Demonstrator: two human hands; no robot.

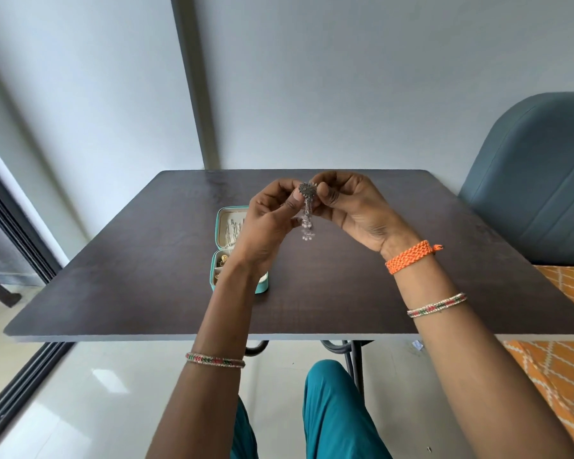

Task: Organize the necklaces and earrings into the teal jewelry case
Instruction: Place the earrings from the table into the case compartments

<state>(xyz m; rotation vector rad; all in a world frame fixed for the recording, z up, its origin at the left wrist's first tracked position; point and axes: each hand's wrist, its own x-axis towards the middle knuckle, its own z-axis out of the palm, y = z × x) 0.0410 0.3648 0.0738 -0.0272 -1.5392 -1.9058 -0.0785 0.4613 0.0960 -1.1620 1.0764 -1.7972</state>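
silver earring (pixel 307 207) pinched by left hand (pixel 269 223) and right hand (pixel 355 210); left wrist hides teal case (pixel 221 246).

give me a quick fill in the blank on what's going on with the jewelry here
1. Both hands hold a silver ____ above the table.
2. The teal jewelry case lies ____ on the table.
3. The right hand has an ____ braided band at its wrist.
4. The case sits under the ____ hand.

Missing words: earring; open; orange; left
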